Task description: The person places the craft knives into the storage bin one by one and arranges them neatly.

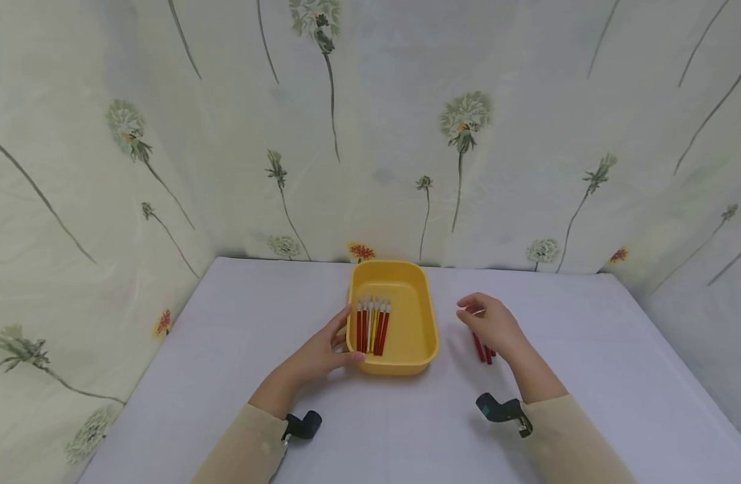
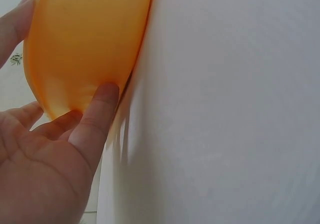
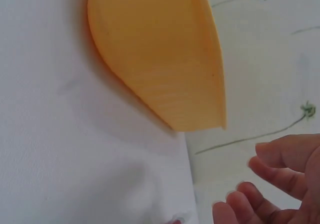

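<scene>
A yellow plastic tray [image 1: 411, 323] stands at the middle of the table. My left hand [image 1: 316, 356] grips its near left corner, thumb over the rim and fingers against the outer side; the left wrist view shows those fingers on the tray wall [image 2: 90, 44]. Inside, along the left, several slim pen-like sticks [image 1: 380, 331] lie side by side, mostly red with whitish tips, one yellow and one white. To the right of the tray, my right hand [image 1: 494, 326] hovers with loosely bent fingers [image 3: 285, 154] and nothing between them. Beneath it lie a few red sticks [image 1: 488, 353], partly hidden by the hand.
The white tabletop [image 1: 564, 336] ends at a back edge just behind the tray. A flower-printed cloth [image 1: 382, 121] hangs behind and at both sides. Each wrist wears a small black camera [image 1: 304, 425].
</scene>
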`<state>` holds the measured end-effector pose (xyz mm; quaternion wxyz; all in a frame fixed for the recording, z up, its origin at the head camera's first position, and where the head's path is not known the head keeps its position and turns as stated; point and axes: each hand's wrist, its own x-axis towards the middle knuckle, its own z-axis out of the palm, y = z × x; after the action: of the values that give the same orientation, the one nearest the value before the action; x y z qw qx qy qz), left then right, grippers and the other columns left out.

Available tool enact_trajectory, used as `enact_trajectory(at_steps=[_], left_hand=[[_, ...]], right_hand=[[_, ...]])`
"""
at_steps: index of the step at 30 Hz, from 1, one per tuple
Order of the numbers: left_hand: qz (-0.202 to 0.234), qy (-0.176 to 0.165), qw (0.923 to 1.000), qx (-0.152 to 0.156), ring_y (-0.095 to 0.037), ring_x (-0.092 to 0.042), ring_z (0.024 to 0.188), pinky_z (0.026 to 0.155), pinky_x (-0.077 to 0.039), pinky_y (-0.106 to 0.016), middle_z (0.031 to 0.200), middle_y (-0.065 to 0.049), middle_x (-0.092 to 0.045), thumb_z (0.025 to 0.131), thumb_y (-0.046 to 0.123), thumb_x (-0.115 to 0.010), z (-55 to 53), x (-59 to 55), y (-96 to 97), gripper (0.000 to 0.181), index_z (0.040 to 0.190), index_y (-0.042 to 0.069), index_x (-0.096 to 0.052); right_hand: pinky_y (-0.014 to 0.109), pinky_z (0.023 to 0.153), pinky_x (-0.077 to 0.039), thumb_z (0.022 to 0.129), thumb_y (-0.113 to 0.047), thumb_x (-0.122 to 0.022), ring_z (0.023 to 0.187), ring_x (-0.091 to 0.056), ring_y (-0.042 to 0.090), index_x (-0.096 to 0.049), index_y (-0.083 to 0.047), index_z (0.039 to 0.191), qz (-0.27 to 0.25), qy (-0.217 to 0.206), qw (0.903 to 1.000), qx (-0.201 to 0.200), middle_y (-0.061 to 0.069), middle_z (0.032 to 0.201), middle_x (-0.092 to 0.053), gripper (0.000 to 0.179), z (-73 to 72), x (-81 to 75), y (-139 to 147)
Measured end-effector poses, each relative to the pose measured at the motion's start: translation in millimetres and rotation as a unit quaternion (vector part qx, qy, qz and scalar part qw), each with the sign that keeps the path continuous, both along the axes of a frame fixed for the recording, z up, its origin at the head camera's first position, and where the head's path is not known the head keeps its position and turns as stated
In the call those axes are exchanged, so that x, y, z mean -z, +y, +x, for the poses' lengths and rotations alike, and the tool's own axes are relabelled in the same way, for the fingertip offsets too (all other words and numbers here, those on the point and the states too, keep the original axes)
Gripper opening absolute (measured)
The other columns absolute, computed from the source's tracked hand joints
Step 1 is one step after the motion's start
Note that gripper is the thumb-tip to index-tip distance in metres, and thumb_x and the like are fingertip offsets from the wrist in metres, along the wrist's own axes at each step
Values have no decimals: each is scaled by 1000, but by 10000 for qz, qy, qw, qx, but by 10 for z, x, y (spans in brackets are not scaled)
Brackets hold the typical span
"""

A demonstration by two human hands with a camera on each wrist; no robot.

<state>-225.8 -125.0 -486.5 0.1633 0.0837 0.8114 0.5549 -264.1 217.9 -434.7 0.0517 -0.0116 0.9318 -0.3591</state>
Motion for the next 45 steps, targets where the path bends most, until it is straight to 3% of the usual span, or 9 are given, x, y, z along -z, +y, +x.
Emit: enact_trajectory(at_steps=[7, 15, 38, 45], left_hand=[[-9, -9, 10000, 2, -28, -35, 146, 116, -30, -54, 166, 2, -21, 78, 44, -84, 11, 0, -9, 107, 160, 38, -16], [17, -3, 10000, 15, -27, -35, 146, 116, -30, -53, 166, 2, -21, 79, 43, -84, 24, -18, -12, 107, 160, 38, -16], [-12, 93, 9999, 78, -27, -34, 146, 116, -30, -52, 166, 1, -21, 79, 43, -84, 32, 17, -43, 107, 161, 37, -16], [42, 133, 9998, 151, -28, -35, 146, 116, -30, -52, 166, 0, -20, 80, 42, -83, 49, 0, -50, 107, 161, 34, -15]], right_hand=[[42, 83, -56, 101, -29, -59, 109, -58, 33, -61, -8, 130, 51, -152, 9995, 264, 17, 125, -60, 36, -27, 85, 128], [43, 82, -54, 100, -21, -58, 108, -61, 37, -61, 0, 127, -1, 223, 9993, 296, 23, 121, -61, 34, -95, 200, 339], [35, 70, -50, 98, -14, -61, 86, -61, 26, -62, 4, 119, 124, -143, 9992, 346, 24, 108, -64, 28, -87, 439, 557], [44, 78, -50, 96, -13, -64, 91, -63, 30, -63, 5, 121, 232, -128, 9993, 251, 26, 110, -66, 31, -84, 483, 636]])
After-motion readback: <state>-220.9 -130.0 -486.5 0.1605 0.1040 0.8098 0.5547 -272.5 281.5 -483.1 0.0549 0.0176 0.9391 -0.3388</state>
